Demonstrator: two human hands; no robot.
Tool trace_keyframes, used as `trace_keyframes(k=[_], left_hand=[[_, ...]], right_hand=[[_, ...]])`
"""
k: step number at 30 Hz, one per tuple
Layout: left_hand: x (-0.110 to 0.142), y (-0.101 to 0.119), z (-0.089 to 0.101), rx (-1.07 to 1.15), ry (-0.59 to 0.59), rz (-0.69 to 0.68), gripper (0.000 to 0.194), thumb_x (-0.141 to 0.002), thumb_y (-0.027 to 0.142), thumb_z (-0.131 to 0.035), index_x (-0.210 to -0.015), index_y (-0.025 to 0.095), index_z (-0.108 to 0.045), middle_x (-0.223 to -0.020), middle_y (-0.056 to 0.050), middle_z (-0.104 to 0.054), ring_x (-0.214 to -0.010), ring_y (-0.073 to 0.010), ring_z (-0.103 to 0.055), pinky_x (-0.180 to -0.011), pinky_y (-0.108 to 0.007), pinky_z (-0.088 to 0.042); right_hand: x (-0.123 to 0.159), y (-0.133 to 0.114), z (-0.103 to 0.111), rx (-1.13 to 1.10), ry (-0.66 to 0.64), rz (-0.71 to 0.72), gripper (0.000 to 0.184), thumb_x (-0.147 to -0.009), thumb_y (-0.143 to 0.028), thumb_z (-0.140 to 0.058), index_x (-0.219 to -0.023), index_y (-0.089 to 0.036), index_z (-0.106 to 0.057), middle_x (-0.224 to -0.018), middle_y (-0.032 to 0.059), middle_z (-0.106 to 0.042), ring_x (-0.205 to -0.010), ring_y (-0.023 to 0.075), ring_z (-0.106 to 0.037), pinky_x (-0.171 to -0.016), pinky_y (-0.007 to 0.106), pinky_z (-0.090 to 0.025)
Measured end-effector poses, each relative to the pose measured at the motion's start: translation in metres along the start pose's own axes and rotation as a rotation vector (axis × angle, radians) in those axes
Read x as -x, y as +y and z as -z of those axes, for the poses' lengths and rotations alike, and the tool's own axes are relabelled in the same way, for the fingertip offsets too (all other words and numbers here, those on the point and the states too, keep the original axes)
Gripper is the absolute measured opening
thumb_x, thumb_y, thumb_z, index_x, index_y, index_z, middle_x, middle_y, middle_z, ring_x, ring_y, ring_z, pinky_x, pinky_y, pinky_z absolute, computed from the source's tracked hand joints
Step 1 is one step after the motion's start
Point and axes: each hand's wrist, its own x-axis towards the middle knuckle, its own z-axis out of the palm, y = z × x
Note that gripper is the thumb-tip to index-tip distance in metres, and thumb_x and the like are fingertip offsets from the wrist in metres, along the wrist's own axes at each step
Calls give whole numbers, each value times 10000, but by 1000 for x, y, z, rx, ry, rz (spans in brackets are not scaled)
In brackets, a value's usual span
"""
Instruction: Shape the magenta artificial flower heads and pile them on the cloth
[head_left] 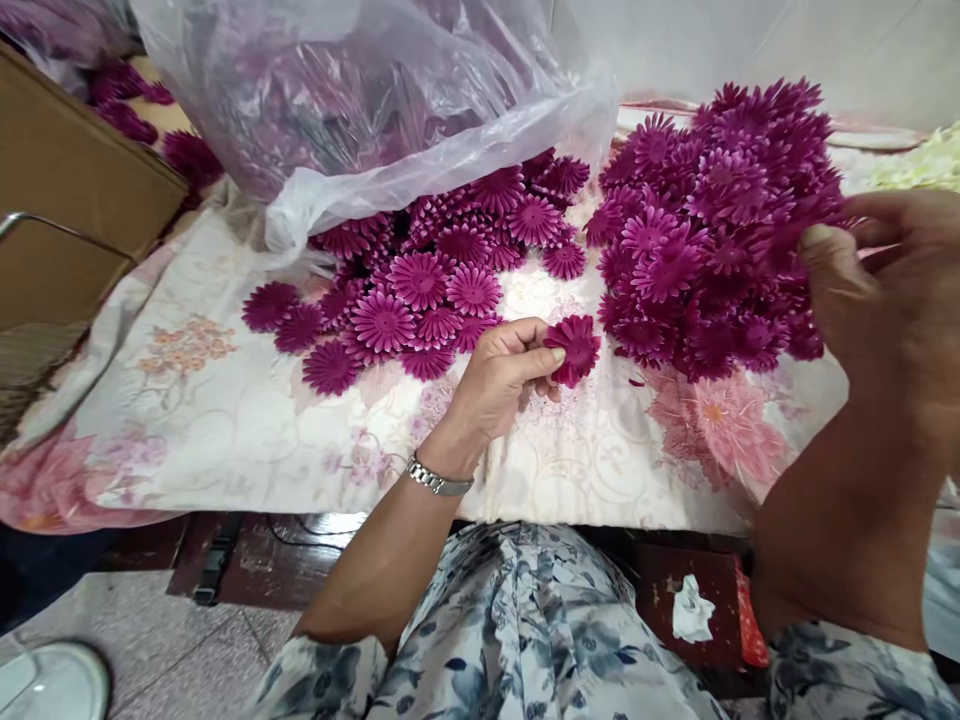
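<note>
My left hand [506,375], with a metal watch band [439,478] on the wrist, pinches a purple artificial flower head [576,350] between thumb and fingers over the tablecloth. My right hand [885,280] is raised at the right edge of a tall pile of purple flower heads [720,220]. Its thumb and fingers come together there, and what they grip, if anything, blends into the purple behind. Left of the held flower lies a looser heap of similar flower heads [409,300], flat and daisy-shaped, spilling from under a clear plastic bag [375,100].
A flower-patterned tablecloth [247,440] covers the table. At the left stands a cardboard box [75,170], with more purple flowers behind it. Pale green-white flowers [922,160] show at the far right. Below the table edge lies a crumpled white tissue [692,610].
</note>
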Motion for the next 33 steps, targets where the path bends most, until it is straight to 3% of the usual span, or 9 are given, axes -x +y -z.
trace_keyframes(k=[2, 4, 5, 7, 8, 10, 19, 25, 33], left_hand=[[-1, -2, 0, -1, -8, -14, 194, -602, 202, -715, -597, 141, -531, -522, 52, -503, -430, -39, -480, -423, -160, -422], [-1, -3, -1, -8, -15, -39, 187, -614, 195, -713, -601, 137, -536, -543, 51, -507, -447, -23, -465, -437, -144, -400], [-1, -3, -1, -9, -14, -52, 187, -620, 191, -711, -601, 137, -533, -550, 51, -505, -457, -20, -462, -445, -142, -395], [-1, -4, -1, -14, -12, -60, 200, -631, 194, -705, -599, 141, -514, -554, 52, -496, -470, -27, -469, -453, -151, -394], [-1, -5, -2, -17, -11, -56, 217, -632, 199, -706, -594, 145, -500, -548, 53, -488, -471, -34, -475, -452, -158, -393], [0, -6, -2, -23, -11, -43, 260, -625, 221, -726, -585, 151, -478, -531, 56, -478, -460, -43, -479, -444, -170, -391], [0, -7, -3, -29, -137, -38, 426, -553, 400, -836, -625, 146, -502, -575, 41, -535, -499, -62, -525, -502, -201, -462], [0, -6, -1, -32, -177, -62, 400, -590, 384, -819, -603, 139, -503, -564, 39, -485, -511, -63, -487, -500, -200, -446], [-1, -6, 1, 26, -171, -48, 349, -606, 350, -808, -634, 140, -530, -594, 35, -487, -535, -67, -480, -510, -203, -427]], right_hand=[[-3, -1, 0, 236, 16, 47, 543, -700, -292, -728, -1191, -83, -628, -1057, 238, -653, -1041, 367, -599, -840, 518, -470], [7, -11, -4, 154, 85, 184, 499, -719, -351, -715, -1119, -61, -647, -1038, 254, -651, -1002, 364, -612, -806, 508, -483], [16, -20, -8, 21, 104, 281, 368, -740, -349, -692, -986, -75, -682, -888, 202, -679, -856, 309, -641, -729, 459, -498], [39, -39, -17, -399, -123, 440, 137, -814, -286, -622, -812, -156, -663, -707, 67, -651, -630, 166, -595, -569, 313, -470], [50, -47, -22, -565, -284, 511, 120, -825, -283, -613, -794, -174, -650, -692, 37, -644, -613, 140, -584, -546, 280, -456], [67, -60, -31, -691, -434, 552, 118, -832, -305, -616, -810, -191, -639, -726, 21, -642, -652, 128, -582, -575, 264, -451], [78, -56, -45, -828, -445, 404, 105, -826, -293, -631, -770, -205, -643, -681, 11, -618, -641, 131, -552, -602, 280, -428], [79, -53, -45, -1067, -616, 243, 103, -822, -266, -631, -743, -200, -642, -664, -1, -605, -610, 119, -539, -582, 281, -427], [79, -52, -47, -1050, -626, 286, 119, -852, -252, -587, -758, -187, -623, -664, -5, -584, -612, 106, -519, -582, 263, -406]])
